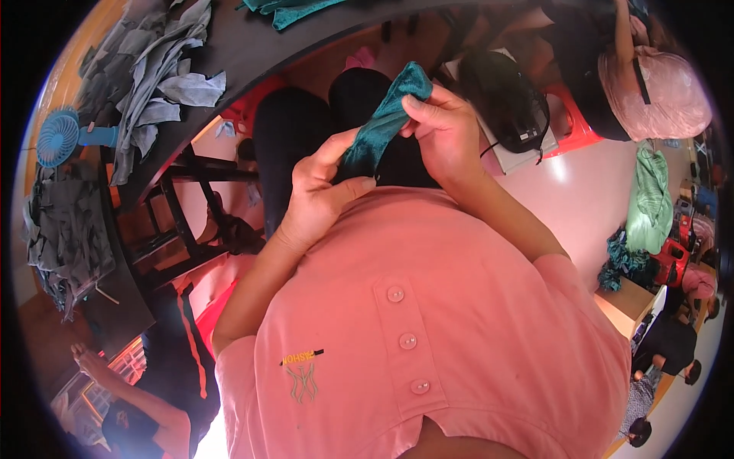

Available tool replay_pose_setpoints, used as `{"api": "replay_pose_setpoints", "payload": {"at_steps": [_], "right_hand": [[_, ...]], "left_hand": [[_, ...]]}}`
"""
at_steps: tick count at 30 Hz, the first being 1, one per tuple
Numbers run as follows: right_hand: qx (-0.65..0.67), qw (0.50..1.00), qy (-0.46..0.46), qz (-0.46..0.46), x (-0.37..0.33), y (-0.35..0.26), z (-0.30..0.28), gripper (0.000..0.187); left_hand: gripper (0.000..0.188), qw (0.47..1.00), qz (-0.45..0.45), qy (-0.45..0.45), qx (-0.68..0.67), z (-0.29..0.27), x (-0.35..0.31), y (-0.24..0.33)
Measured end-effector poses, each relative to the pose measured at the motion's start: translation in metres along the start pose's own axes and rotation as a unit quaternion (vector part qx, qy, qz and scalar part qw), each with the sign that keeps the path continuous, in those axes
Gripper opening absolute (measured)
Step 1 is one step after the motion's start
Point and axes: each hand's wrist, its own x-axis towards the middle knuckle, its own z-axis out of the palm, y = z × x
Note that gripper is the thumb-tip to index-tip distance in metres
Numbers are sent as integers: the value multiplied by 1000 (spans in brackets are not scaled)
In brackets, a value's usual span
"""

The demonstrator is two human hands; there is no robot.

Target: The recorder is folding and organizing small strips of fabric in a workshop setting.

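A strip of teal velvety fabric (382,121) is stretched on a slant between my two hands, above my lap. My left hand (321,187) grips its lower end, with the thumb along the near edge and the fingers behind. At the upper end my right hand (446,130) pinches the cloth between thumb and fingers; part of those fingers is hidden by the fabric. The tip of the strip sticks up past my right thumb.
A dark table (252,57) curves across the top left, bearing grey fabric strips (153,84) and more teal cloth (294,11). A small blue fan (60,139) stands at its left. A black bag (501,99) lies beside a red stool (572,122). Other people sit at both sides.
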Motion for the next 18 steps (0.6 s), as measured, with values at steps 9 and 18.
{"api": "replay_pose_setpoints", "payload": {"at_steps": [9,18], "right_hand": [[-193,967,139,95,17,44,-96,11],[-129,966,185,127,14,54,-101,26]], "left_hand": [[55,951,-299,75,-10,-32,13,-54],[29,932,-346,-8,107,8,43,-69]]}}
